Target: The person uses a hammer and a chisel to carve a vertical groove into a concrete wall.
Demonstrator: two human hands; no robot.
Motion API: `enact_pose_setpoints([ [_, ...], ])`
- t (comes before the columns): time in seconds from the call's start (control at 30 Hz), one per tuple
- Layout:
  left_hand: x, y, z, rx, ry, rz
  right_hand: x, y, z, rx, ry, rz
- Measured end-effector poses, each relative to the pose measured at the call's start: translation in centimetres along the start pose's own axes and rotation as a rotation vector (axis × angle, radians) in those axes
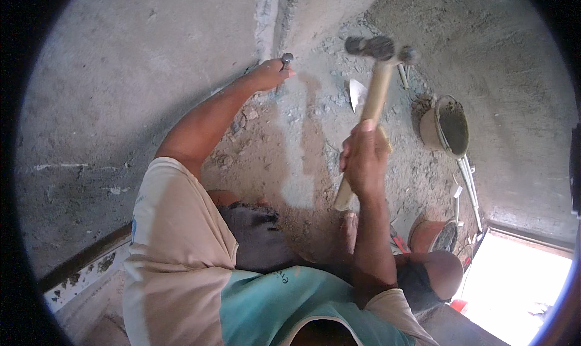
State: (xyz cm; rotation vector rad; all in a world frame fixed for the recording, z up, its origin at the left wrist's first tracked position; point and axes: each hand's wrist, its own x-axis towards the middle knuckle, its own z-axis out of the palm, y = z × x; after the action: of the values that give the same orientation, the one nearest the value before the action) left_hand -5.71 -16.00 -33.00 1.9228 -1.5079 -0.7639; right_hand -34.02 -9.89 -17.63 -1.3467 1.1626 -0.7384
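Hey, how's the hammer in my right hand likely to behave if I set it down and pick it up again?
The hammer would likely feel top-heavy, since its dark, metal-looking head sits at one end of a long handle. It probably won't flex, as the straight, pale handle looks like wood.

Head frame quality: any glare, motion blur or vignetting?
Head view: bright opening at lower right is blown out to white; hammer head looks slightly motion-blurred; black vignetting fills the corners.
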Motion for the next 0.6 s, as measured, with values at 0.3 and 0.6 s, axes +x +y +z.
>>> enact_pose_setpoints([
  [0.3, -1.1, -1.1, 2.8, -0.085, -0.122, 0.083, -0.1, -10.7, -1.1, 0.248, 0.031, -0.615],
  [0.6, -1.1, 1.0, 2.4, 0.007, -0.203, 0.053, 1.4, 5.5, 3.4, -0.268, -0.099, 0.104],
])
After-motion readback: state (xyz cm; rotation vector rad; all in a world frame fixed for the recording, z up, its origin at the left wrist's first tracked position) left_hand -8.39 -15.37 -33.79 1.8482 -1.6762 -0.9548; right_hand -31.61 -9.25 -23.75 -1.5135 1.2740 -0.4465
